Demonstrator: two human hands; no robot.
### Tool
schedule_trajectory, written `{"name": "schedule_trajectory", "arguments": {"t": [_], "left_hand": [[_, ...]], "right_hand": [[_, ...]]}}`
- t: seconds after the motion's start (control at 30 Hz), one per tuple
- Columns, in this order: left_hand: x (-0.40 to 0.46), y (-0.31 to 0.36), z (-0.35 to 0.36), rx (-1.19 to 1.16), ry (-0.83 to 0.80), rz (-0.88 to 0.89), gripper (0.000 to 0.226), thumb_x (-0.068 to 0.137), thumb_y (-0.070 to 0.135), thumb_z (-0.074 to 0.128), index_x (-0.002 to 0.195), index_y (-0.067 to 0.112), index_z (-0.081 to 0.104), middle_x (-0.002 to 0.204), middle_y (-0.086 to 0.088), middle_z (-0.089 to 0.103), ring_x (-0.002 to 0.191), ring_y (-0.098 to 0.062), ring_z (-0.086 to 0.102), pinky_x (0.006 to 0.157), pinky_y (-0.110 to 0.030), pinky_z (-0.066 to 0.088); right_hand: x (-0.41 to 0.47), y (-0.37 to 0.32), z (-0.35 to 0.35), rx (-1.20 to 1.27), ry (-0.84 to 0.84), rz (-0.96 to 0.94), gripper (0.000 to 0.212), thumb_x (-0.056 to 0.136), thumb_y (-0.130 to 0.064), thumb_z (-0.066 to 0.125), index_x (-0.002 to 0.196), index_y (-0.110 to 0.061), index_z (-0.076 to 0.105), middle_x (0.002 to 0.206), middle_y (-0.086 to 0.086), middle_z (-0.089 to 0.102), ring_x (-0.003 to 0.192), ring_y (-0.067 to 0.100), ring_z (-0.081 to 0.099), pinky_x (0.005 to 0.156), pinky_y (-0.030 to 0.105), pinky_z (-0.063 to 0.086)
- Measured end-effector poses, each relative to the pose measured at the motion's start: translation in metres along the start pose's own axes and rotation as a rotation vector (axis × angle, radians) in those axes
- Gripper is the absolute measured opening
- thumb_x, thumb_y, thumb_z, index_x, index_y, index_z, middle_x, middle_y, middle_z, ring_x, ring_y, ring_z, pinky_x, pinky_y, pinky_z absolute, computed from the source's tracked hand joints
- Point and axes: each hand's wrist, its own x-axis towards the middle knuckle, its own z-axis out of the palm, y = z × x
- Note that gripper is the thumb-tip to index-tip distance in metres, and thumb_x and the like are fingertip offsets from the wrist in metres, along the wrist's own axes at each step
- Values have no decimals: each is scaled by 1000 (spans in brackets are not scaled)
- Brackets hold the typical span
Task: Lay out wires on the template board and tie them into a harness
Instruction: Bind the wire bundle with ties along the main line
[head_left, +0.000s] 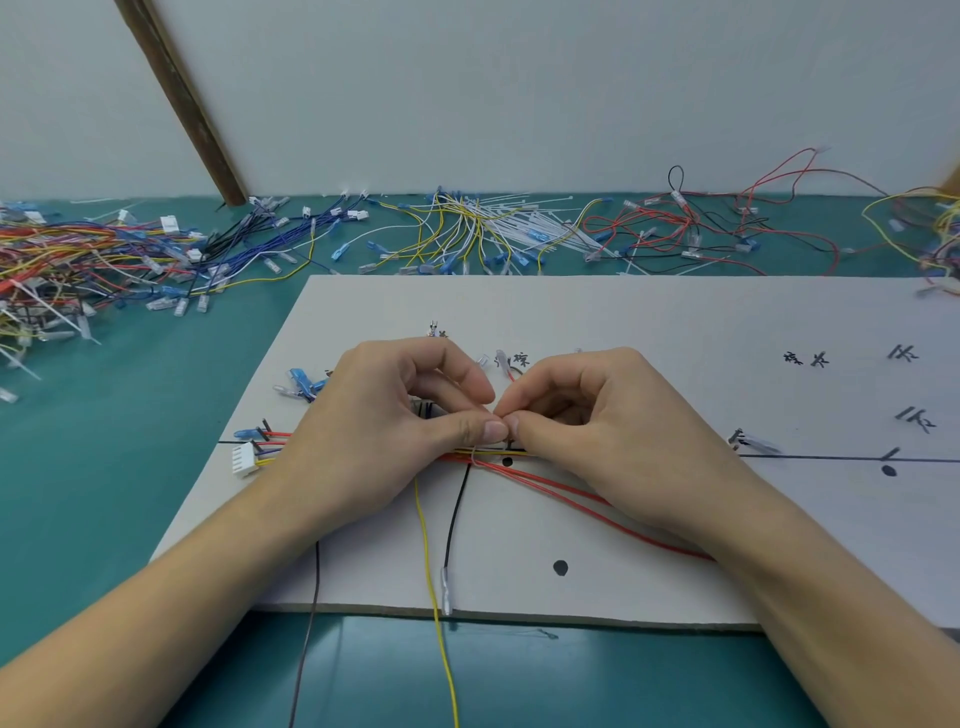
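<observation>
A white template board (649, 322) with black lines, dots and handwritten marks lies on the green table. A bundle of red, yellow and black wires (550, 486) runs along its horizontal line from a white connector (244, 458) at the left. My left hand (395, 431) and my right hand (592, 421) meet fingertip to fingertip over the bundle's middle. Both pinch a thin white cable tie (475, 456) looped round the wires. A yellow wire (434, 571) and a black wire (453, 519) branch down toward me.
Loose wire piles line the back of the table: multicoloured at the left (88, 260), blue (280, 228), yellow and white with cable ties (483, 228), red and black at the right (727, 223). A brown wooden pole (182, 104) leans on the wall.
</observation>
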Motion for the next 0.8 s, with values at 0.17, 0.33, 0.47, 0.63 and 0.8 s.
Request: {"name": "schedule_trajectory", "arguments": {"t": [0.17, 0.33, 0.47, 0.63, 0.8], "left_hand": [[0, 0, 0, 23, 11, -3, 30, 66, 45, 85, 88, 30, 71, 73, 7, 77, 75, -15, 75, 82, -59, 55], [-1, -1, 0, 16, 5, 20, 20, 74, 39, 85, 87, 30, 72, 72, 6, 77, 70, -11, 74, 71, -36, 57], [-1, -2, -3, 36, -40, 28, 12, 79, 33, 83, 87, 28, 75, 75, 7, 77, 72, -8, 73, 72, -30, 55], [0, -4, -6, 11, -50, 24, 12, 81, 20, 87, 85, 28, 79, 73, 3, 77, 68, -7, 73, 65, -13, 50], [1, -6, -6, -1, -49, 25, 10, 82, 20, 86, 85, 28, 81, 71, 3, 76, 61, 0, 66, 60, -8, 44]], "right_hand": [[-1, -2, -2, -35, -40, -19, 15, 91, -11, 72, 88, -23, 80, 78, -7, 77, 75, 8, 72, 71, 25, 57], [0, 0, 0, -39, -7, -29, 11, 90, -13, 72, 87, -22, 78, 77, -5, 76, 72, 9, 70, 68, 25, 54], [0, 1, 0, 6, 0, -9, 10, 89, -13, 73, 86, -21, 78, 80, -3, 77, 77, 13, 72, 76, 37, 59], [1, 2, -1, 11, -21, 0, 13, 90, -11, 75, 87, -22, 78, 81, -3, 78, 78, 12, 73, 79, 36, 60], [1, 3, -1, 70, -11, 18, 13, 88, -8, 77, 86, -20, 79, 79, -3, 78, 75, 11, 72, 75, 27, 57]]}}
